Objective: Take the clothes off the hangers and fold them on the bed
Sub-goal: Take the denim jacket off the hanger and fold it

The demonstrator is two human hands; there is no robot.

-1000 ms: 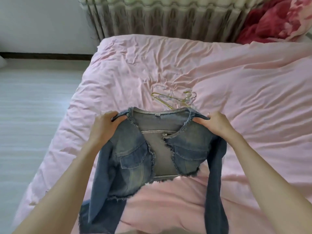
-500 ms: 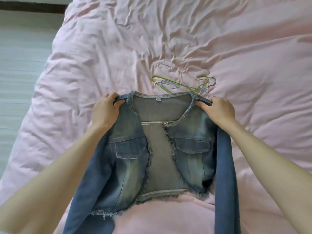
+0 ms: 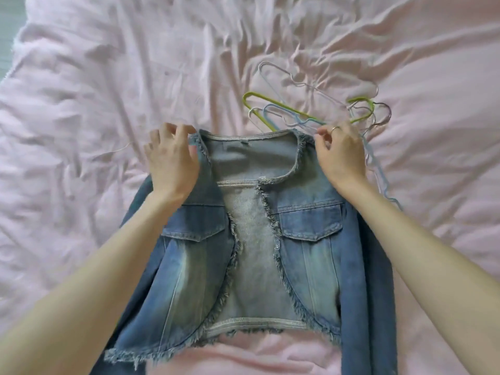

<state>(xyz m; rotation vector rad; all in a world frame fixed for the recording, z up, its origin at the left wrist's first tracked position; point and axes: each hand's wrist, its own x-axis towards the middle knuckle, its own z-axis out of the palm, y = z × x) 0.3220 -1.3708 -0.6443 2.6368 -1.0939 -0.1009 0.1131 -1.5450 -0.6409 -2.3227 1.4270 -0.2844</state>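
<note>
1. A cropped denim jacket (image 3: 270, 234) with frayed edges lies front side up and open on the pink bed (image 3: 108, 77), its collar toward the far end and its hem toward the person.
2. The left hand (image 3: 171, 158) sits on the jacket's left shoulder; its fingertips curl over the shoulder edge, and the grip looks closed lightly on the denim there.
3. The right hand (image 3: 339, 152), with a ring on one finger, sits on the jacket's right shoulder, thumb and forefinger pinching the fabric just beside the collar.
4. The jacket's two front panels fall apart, showing the paler inside of the back; each panel has a flap pocket.
5. The sleeves run down either side of the jacket, the right one passing under the right forearm.
6. A loose pile of wire hangers (image 3: 311, 109), green, blue and pale ones, lies on the bed just beyond the collar, touching the jacket's right shoulder area.
</note>
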